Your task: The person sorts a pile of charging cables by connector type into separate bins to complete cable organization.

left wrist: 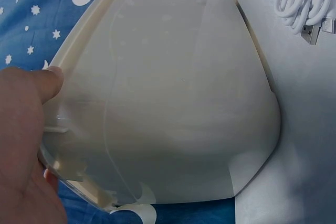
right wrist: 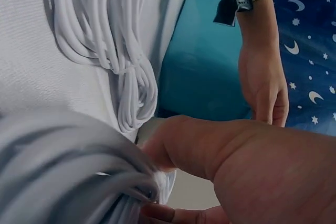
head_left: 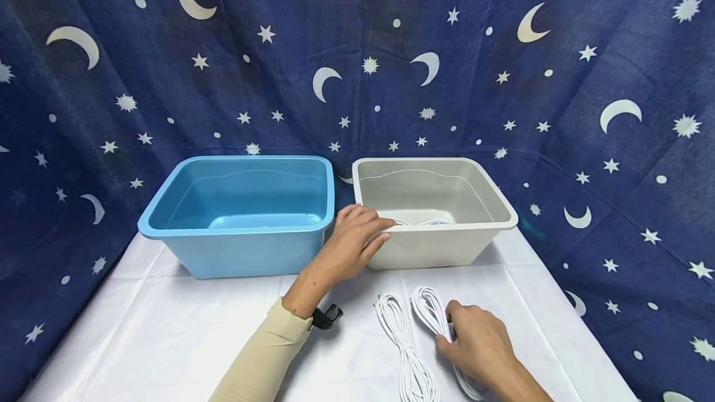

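My left hand (head_left: 349, 244) grips the near left rim of the off-white plastic bin (head_left: 441, 247), thumb outside and fingers over the edge. The left wrist view shows the thumb on the rim above the bin's pale wall (left wrist: 178, 87). On the white tabletop, my right hand (head_left: 481, 341) holds the right one of two coiled white cables (head_left: 429, 308), with thumb and fingers closing around its middle. Beside it lies the other coiled cable (head_left: 398, 324), a USB plug (left wrist: 311, 34) at its far end. Inside the bin, white cable (head_left: 436, 222) shows partly over the near rim.
A light-blue bin (head_left: 240, 253) stands left of the off-white one, a narrow gap between them. Behind both hangs a dark blue curtain (head_left: 380, 92) with moons and stars. The white cloth (head_left: 167, 340) covers the table. A black strap device (head_left: 326, 317) is on the left wrist.
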Motion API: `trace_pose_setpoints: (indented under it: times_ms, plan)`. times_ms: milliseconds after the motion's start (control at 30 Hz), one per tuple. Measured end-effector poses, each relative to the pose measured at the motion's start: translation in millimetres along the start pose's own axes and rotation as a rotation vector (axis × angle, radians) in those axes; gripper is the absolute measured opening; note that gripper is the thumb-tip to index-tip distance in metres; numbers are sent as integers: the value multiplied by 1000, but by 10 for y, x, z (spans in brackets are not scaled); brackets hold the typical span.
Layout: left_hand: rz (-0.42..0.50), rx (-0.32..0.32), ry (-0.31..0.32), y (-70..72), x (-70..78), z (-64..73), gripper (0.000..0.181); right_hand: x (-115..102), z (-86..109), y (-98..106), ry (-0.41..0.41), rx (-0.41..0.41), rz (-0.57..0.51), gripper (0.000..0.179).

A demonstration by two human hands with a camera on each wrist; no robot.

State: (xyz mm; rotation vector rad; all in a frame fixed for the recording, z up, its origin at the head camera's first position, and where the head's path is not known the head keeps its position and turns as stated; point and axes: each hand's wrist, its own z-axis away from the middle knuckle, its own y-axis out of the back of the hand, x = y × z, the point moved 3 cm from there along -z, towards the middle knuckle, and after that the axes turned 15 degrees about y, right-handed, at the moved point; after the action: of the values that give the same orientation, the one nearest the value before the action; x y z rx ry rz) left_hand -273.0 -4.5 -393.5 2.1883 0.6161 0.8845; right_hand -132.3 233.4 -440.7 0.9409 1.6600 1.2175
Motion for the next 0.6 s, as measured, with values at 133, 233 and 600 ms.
trace_pose_setpoints:
  times_ms: [133,233,600]
  plan:
    - [-3,1,-4,-1,4,-4,28,-14,4,71,17,25,18,25]
    - [-3,3,-5,1,3,-2,28,-25,5,128,41,56,27,25]
    - [2,-2,-1,4,4,-5,28,-54,19,314,100,123,39,26]
